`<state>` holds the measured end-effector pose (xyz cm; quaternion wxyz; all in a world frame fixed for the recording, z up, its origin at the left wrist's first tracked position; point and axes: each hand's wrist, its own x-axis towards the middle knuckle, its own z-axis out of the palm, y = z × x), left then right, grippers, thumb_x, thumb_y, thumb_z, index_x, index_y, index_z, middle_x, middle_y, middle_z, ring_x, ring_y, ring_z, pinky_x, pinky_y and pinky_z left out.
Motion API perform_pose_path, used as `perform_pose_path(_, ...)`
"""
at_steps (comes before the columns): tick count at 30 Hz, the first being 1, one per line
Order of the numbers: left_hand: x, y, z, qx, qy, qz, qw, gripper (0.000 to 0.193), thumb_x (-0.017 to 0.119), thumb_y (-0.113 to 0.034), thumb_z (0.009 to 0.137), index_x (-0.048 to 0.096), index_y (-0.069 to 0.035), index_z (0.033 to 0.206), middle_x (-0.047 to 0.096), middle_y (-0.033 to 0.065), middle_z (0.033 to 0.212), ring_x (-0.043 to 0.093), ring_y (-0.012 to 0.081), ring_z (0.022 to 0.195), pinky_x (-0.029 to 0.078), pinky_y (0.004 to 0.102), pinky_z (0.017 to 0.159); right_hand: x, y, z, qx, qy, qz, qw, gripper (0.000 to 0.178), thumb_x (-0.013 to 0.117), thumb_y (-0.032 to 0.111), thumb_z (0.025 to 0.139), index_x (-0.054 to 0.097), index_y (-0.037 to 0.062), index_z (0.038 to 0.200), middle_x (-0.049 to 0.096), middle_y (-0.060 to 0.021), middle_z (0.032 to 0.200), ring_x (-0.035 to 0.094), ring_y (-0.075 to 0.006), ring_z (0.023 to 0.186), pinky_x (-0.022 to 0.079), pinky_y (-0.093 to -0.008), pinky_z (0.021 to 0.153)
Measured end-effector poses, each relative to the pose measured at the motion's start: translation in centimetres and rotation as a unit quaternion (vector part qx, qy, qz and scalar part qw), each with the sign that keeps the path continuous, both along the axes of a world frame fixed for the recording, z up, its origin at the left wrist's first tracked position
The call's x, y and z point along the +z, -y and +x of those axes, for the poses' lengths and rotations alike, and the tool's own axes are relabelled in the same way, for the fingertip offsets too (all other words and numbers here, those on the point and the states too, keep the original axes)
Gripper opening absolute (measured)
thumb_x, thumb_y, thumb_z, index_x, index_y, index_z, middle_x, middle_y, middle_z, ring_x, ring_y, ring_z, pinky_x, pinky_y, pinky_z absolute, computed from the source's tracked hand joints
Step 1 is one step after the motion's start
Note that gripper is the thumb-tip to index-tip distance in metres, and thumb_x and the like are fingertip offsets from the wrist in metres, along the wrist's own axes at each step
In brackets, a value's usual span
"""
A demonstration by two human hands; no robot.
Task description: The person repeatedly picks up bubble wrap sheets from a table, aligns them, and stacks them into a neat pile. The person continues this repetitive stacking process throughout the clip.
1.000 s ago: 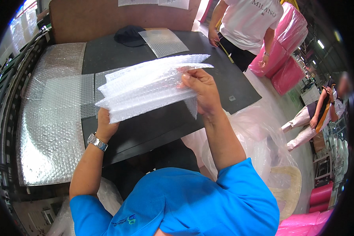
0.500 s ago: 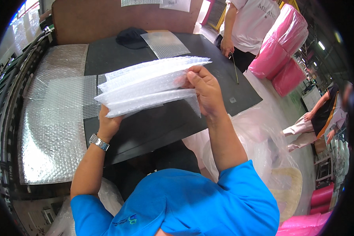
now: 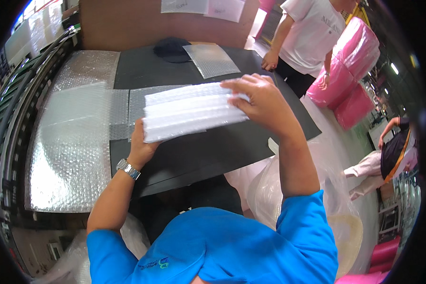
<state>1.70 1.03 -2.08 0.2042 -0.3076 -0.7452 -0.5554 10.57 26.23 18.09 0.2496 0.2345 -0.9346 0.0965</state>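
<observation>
A stack of white bubble-wrap sheets (image 3: 189,111), its layers lined up, is held above the dark tabletop (image 3: 189,161). My left hand (image 3: 142,146) grips the left end from below; most of its fingers are hidden behind the stack, and a metal watch (image 3: 128,169) is on that wrist. At the right end, my right hand (image 3: 260,99) has its thumb and fingers apart, touching or very near the upper right edge. Clear bubble-wrap sheets (image 3: 71,161) lie on the left of the table, partly overlapping toward the middle.
A dark cap (image 3: 173,50) and another bubble-wrap sheet (image 3: 212,61) lie at the back, before a brown board (image 3: 128,23). A roller rack (image 3: 14,109) runs along the left. One person (image 3: 307,38) stands back right near pink rolls (image 3: 348,71); another (image 3: 395,151) is farther right.
The fanned, uneven sheets are now pressed into a flatter, squarer stack. My right hand has opened from its pinch at the right end. The person at the back no longer shows the thin rod.
</observation>
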Motion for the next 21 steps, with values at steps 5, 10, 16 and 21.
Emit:
perform_pose_path(5, 1.3, 0.3, 2.0, 0.024, -0.019, -0.039, 0.999, 0.046, 0.063, -0.028, 0.073, 0.044, -0.004, 0.108, 0.052, 0.0147, 0.099, 0.053, 0.0300, 0.090, 0.042, 0.0366, 0.079, 0.1, 1.3, -0.6, 0.000, 0.027, 0.042, 0.999, 0.017, 0.057, 0.010, 0.075, 0.058, 0.0057, 0.091, 0.057, -0.0138, 0.087, 0.055, -0.0307, 0.080, 0.042, -0.0351, 0.072)
perform_pose_path(10, 1.9, -2.3, 2.9, -0.074, 0.056, 0.060, 0.994, 0.048, 0.064, -0.035, 0.074, 0.046, -0.004, 0.106, 0.055, 0.0165, 0.096, 0.055, 0.0307, 0.089, 0.043, 0.0367, 0.075, 9.5, -3.2, 2.7, 0.024, -0.400, 0.099, 0.911, 0.034, 0.055, 0.030, 0.078, 0.057, 0.0016, 0.097, 0.052, -0.0098, 0.102, 0.057, -0.0241, 0.076, 0.044, -0.0385, 0.071)
perform_pose_path(16, 2.6, -1.1, 2.9, -0.018, 0.147, 0.110, 0.983, 0.056, 0.063, -0.038, 0.073, 0.044, -0.001, 0.111, 0.053, 0.0200, 0.105, 0.051, 0.0333, 0.098, 0.039, 0.0378, 0.083, 9.1, 4.8, 1.5, 0.109, -0.387, -0.021, 0.915, 0.040, 0.051, 0.027, 0.082, 0.048, 0.0044, 0.115, 0.052, -0.0097, 0.104, 0.053, -0.0171, 0.078, 0.045, -0.0328, 0.067)
perform_pose_path(21, 1.2, 0.6, 5.0, 0.033, 0.200, 0.177, 0.963, 0.059, 0.064, -0.038, 0.072, 0.044, 0.000, 0.112, 0.053, 0.0209, 0.106, 0.051, 0.0331, 0.100, 0.038, 0.0374, 0.084, 0.3, 19.3, 2.1, 0.268, 0.001, -0.437, 0.859, 0.044, 0.048, 0.013, 0.083, 0.036, 0.0011, 0.124, 0.054, -0.0112, 0.098, 0.053, -0.0141, 0.077, 0.045, -0.0220, 0.061)
